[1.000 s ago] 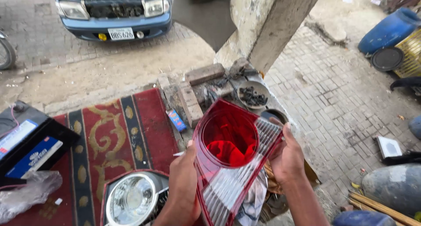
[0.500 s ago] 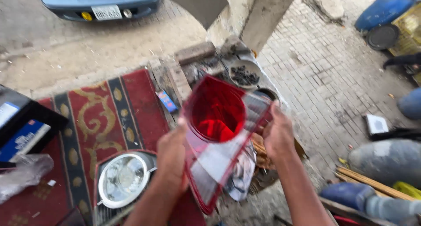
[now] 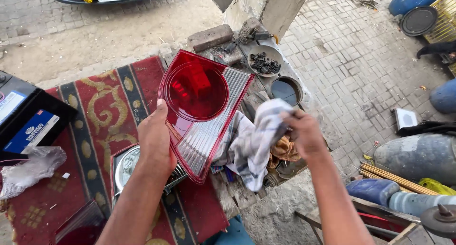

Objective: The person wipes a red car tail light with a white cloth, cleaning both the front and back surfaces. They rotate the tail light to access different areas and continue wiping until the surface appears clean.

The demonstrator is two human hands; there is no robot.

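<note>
So a red tail light [image 3: 202, 109] is gripped at its left edge by the left hand [image 3: 156, 140], held up tilted over the patterned red rug [image 3: 99, 112], and a checked cloth [image 3: 254, 143] is bunched in the closed right hand [image 3: 304, 133], hanging just beside the lamp's clear ribbed part. A round headlight [image 3: 126, 164] is seen on the rug right under the left wrist. Beyond the lamp, a bowl of small dark parts [image 3: 264, 62] is sat next to a brick [image 3: 210, 37]
</note>
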